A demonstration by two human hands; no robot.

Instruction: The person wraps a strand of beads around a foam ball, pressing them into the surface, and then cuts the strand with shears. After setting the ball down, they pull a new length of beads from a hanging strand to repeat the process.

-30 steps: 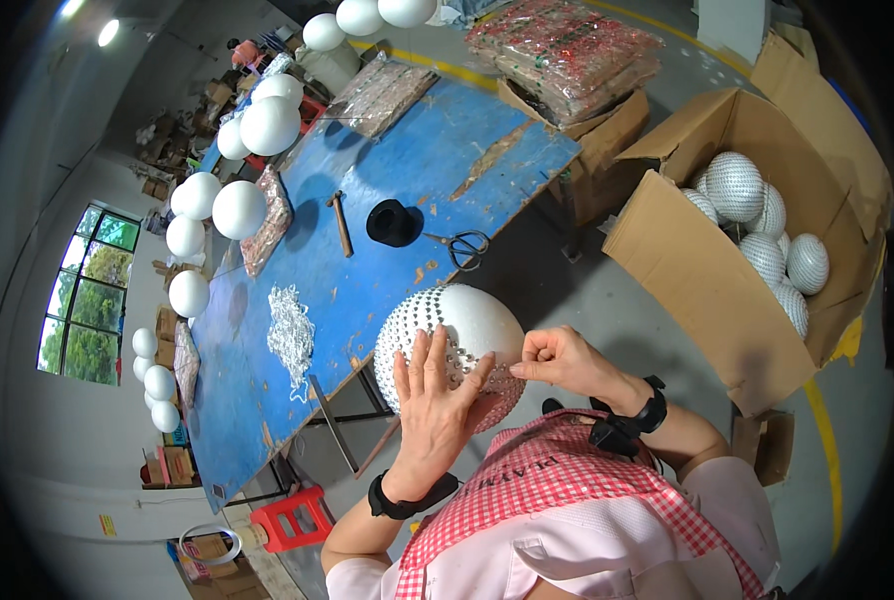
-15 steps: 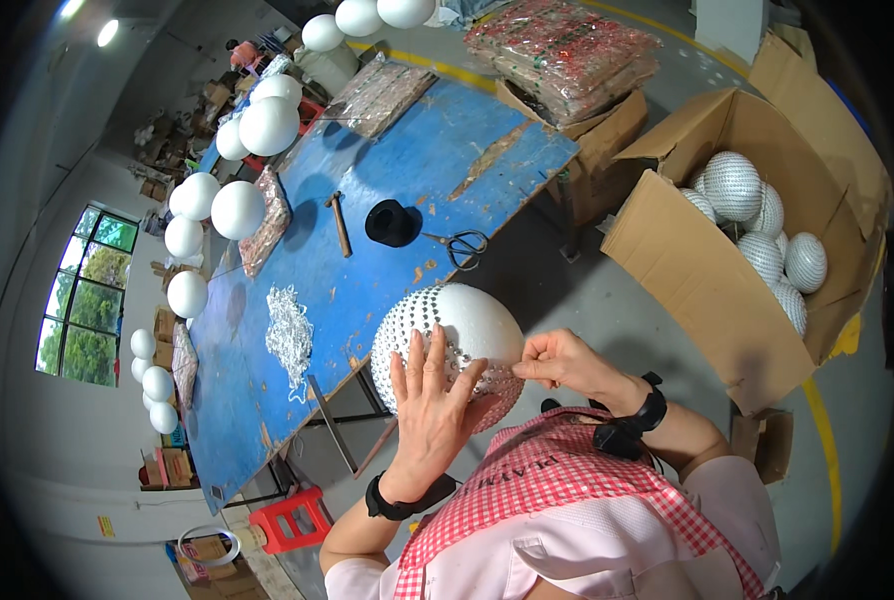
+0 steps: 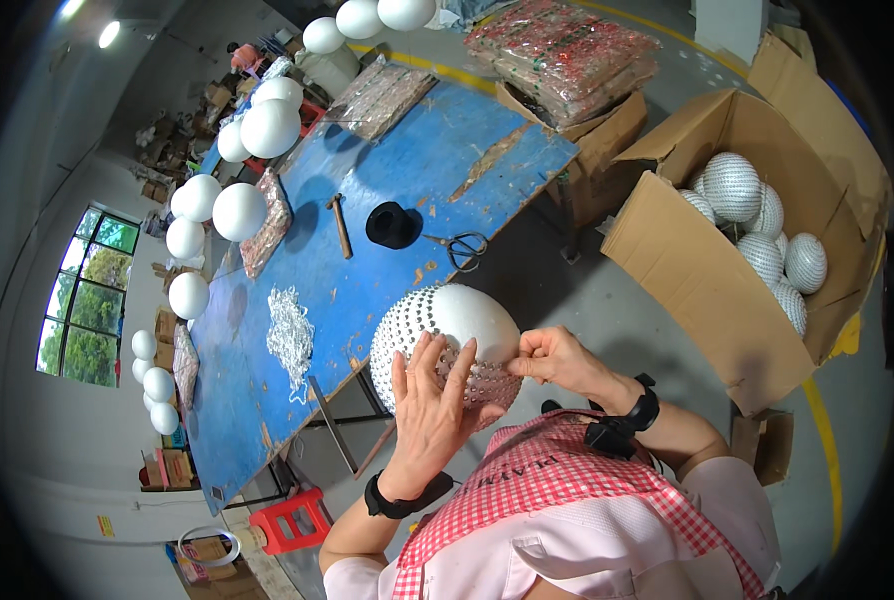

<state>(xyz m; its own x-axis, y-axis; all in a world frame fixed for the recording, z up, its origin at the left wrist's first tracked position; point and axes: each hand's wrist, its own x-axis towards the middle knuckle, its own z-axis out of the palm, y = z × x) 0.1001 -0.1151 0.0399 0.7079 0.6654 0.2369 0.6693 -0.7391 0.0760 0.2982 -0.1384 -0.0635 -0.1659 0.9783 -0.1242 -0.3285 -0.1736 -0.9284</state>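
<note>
A white foam ball (image 3: 470, 318) is held in front of my apron, close to the table's near edge. Rows of small silvery studs wrap its left and lower sides, while the upper right is bare white. My left hand (image 3: 430, 412) lies over the studded side with fingers spread, steadying the ball. At the ball's right edge, my right hand (image 3: 559, 362) is closed in a pinch; whatever sits between its fingertips is too small to make out. The ball's underside is hidden from view.
On the blue table (image 3: 367, 300) lie a tangled white strand pile (image 3: 290, 337), a hammer (image 3: 340, 226), a black roll (image 3: 391, 225) and scissors (image 3: 461, 247). White balls (image 3: 239, 212) line the far side. An open carton (image 3: 707, 270) at right holds studded balls. A red stool (image 3: 292, 521) stands lower left.
My left hand's fingers have shifted slightly and bent over the studs, and the ball has turned a little. My right hand stays pinched at the ball's right edge.
</note>
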